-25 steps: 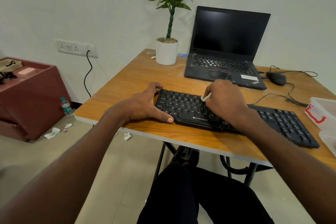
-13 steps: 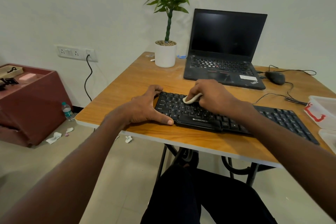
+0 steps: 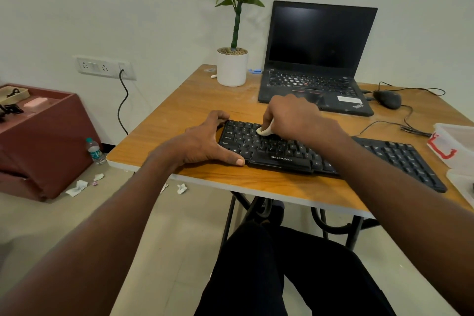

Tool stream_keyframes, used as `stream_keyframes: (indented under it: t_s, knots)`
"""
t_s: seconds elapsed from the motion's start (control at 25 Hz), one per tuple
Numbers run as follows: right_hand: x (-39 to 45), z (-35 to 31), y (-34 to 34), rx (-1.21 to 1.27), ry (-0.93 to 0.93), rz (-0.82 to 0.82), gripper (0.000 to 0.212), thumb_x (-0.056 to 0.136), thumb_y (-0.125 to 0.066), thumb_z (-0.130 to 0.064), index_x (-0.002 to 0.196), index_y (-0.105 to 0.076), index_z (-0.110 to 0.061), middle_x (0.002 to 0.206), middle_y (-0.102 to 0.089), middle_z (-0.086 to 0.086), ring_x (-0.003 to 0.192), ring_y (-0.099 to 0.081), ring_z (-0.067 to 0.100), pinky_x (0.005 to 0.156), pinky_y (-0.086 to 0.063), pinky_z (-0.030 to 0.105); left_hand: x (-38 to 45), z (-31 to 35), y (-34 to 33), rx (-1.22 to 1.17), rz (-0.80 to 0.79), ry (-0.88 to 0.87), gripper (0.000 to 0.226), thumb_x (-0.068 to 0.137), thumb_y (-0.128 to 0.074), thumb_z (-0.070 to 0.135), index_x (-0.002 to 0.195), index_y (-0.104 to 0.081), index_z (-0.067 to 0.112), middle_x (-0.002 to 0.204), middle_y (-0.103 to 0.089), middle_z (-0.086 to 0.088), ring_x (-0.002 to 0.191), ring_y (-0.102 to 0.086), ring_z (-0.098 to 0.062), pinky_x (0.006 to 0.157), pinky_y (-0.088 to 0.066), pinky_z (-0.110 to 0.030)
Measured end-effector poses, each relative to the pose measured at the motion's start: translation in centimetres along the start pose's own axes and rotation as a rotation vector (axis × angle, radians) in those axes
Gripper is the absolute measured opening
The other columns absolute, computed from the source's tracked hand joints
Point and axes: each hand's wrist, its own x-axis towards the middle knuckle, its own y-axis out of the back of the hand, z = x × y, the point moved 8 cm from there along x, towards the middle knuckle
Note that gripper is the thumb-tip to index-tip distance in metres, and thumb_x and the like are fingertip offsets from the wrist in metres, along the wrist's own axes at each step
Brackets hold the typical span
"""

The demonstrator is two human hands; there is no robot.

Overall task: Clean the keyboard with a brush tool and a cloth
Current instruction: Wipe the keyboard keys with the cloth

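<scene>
A black keyboard lies across the front of the wooden table. My left hand grips its left end, thumb along the front edge and fingers over the back corner. My right hand is closed around a small white cloth, whose tip presses on the upper-left keys. Most of the cloth is hidden inside the fist. No brush tool is visible.
An open black laptop stands behind the keyboard, with a potted plant to its left and a wired mouse to its right. A white plastic box sits at the right edge. Crumpled tissues lie on the floor.
My right hand has slid the cloth leftward and toward the back of the keyboard, from the middle keys to the upper-left keys. My left hand has stayed on the left end.
</scene>
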Motion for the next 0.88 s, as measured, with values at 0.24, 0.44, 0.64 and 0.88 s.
stream_keyframes:
  t_s: [0.24,0.44,0.64,0.88]
  knots:
    - [-1.9,2.6,-0.4,0.008,-0.029,0.051,0.023,0.094,-0.071,-0.021,0.113,-0.078,-0.032,0.102,-0.071,-0.001,0.087,-0.065,0.017,0.071,-0.056,0.038,0.0,0.2,-0.2,-0.067,-0.031,-0.029,0.134,0.043,-0.099,0.071,0.15,-0.023,0.049,0.157,-0.037,0.016,0.145,-0.039,-0.014,0.124,-0.034,-0.046]
    - [-3.0,5.9,-0.5,0.001,-0.105,0.068,0.024,0.094,-0.068,-0.02,0.114,-0.078,-0.027,0.104,-0.073,0.001,0.091,-0.067,0.022,0.077,-0.059,0.041,-0.1,0.9,-0.2,-0.041,-0.058,-0.012,0.142,0.041,-0.088,0.086,0.157,-0.017,0.045,0.164,-0.033,0.003,0.147,-0.039,-0.022,0.124,-0.033,-0.05]
    - [-2.4,4.9,0.0,0.223,0.008,0.245,0.023,0.092,-0.072,-0.018,0.108,-0.08,-0.032,0.105,-0.071,-0.008,0.092,-0.065,0.012,0.075,-0.058,0.036,-0.1,4.9,-2.1,0.274,0.133,-0.101,0.138,0.047,-0.06,0.1,0.162,-0.014,0.04,0.166,-0.035,0.001,0.15,-0.035,-0.024,0.126,-0.011,-0.055]
    - [-1.9,5.9,-1.2,-0.051,-0.045,0.139,0.029,0.093,-0.07,-0.016,0.119,-0.076,-0.026,0.107,-0.075,0.002,0.094,-0.07,0.023,0.076,-0.059,0.039,0.1,4.7,-2.6,0.322,0.239,-0.138,0.129,0.052,-0.052,0.107,0.157,-0.025,0.037,0.156,-0.048,0.007,0.142,-0.046,-0.017,0.127,-0.013,-0.053]
